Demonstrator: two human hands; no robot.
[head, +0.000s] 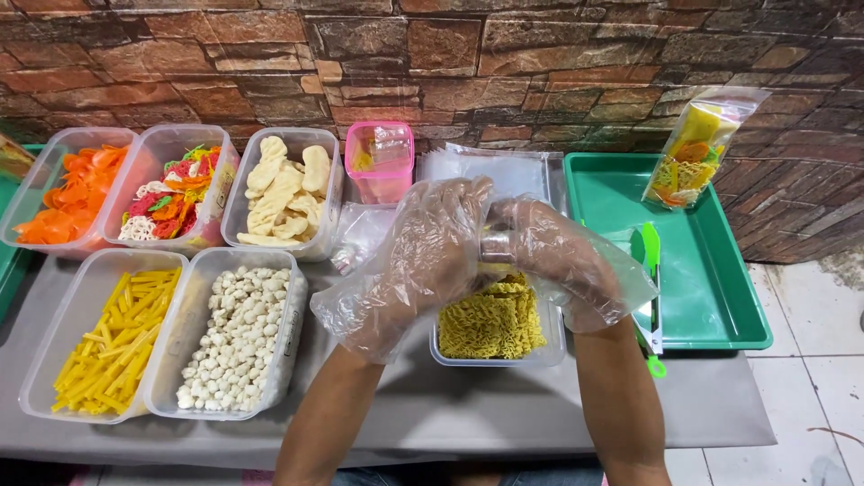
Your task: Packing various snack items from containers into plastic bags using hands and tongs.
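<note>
Both hands, in loose clear plastic gloves, meet above the tub of yellow dried noodle blocks [493,326] on the table [540,414]: the left hand [432,247] and right hand [549,252] close together on a small silvery roll [497,245], seemingly tape.

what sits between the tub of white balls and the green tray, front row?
In the head view, a clear tub of yellow noodle blocks lies between the tub of white balls and the green tray, with green tongs beside the tray.
</note>
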